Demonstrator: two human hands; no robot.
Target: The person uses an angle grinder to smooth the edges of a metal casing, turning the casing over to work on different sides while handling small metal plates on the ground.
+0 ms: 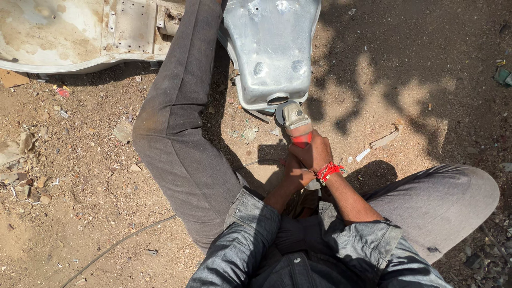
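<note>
I sit on dirt ground with my legs spread. An angle grinder (295,121) with a grey head and red body points away from me. Its disc touches the near edge of a bare silver metal tank (271,48) lying on the ground. My right hand (314,152), with a red thread band at the wrist, grips the grinder's body from above. My left hand (293,173) holds the grinder's rear end just below, partly hidden under the right hand. My left leg (178,128) stretches beside the tank.
A large rusty white sheet-metal panel (64,32) lies at the top left. A thin cable (122,242) runs across the dirt at the lower left. Scraps of paper, cardboard (385,140) and stones litter the ground. My right knee (448,194) is bent at right.
</note>
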